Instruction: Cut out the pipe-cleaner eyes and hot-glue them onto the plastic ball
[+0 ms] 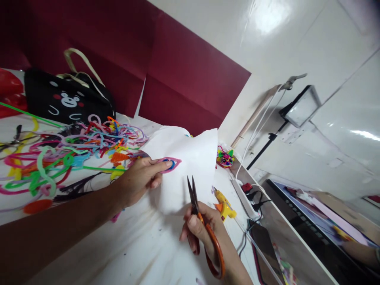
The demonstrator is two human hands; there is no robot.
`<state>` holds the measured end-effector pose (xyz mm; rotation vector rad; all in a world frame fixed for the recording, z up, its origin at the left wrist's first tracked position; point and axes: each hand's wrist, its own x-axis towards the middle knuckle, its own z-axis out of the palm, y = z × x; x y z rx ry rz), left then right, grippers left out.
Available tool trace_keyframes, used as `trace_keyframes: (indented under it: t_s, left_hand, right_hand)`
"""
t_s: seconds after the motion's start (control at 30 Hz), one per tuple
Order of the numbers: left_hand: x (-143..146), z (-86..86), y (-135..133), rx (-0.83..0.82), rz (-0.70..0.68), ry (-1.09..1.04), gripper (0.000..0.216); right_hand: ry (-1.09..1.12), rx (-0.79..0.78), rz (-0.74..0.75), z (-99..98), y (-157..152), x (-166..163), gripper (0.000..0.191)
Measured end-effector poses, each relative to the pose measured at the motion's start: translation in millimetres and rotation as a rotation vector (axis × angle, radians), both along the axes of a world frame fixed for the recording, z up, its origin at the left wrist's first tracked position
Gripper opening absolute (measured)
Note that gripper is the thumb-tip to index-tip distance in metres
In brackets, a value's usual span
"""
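Observation:
My left hand point(145, 176) pinches a sheet of white paper point(198, 154) near its left side. Under the thumb lies an eye-like shape with a pink outline point(177, 161) and a blue ring; I cannot tell whether it is drawn or glued on. In my right hand point(204, 225) is a pair of scissors point(214, 249) with orange handles. Their dark blades point up toward the paper and stand slightly apart. The blade tips are close to the sheet, with no cut visible there.
Colourful pipe cleaners point(97, 138) heap at the left beside a black bag point(68, 99). A yellow glue gun point(225, 202), a power strip point(246, 200) and a phone point(267, 249) lie at the right. A small colourful figure point(225, 157) sits behind. Another person's arm point(362, 253) shows far right.

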<state>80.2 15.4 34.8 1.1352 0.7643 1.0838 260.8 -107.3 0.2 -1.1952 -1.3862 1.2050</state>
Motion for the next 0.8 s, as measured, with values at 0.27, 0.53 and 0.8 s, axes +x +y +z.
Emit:
trace_keyframes:
  t_s: [0.27, 0.53, 0.8]
  left_hand:
    - [-15.7, 10.2, 12.5, 0.081, -0.057, 0.111, 0.028]
    - [-31.5, 22.1, 14.4, 0.094, -0.118, 0.241, 0.041]
    - [-30.9, 22.5, 10.7, 0.115, -0.211, 0.292, 0.031]
  right_hand:
    - [-0.291, 0.190, -0.292, 16.7, -3.1, 45.4, 0.044]
    - [-0.490, 0.144, -0.174, 33.2, -8.8, 65.0, 0.048]
    - [-0.463, 0.084, 0.069, 51.0, -10.0, 62.3, 0.051]
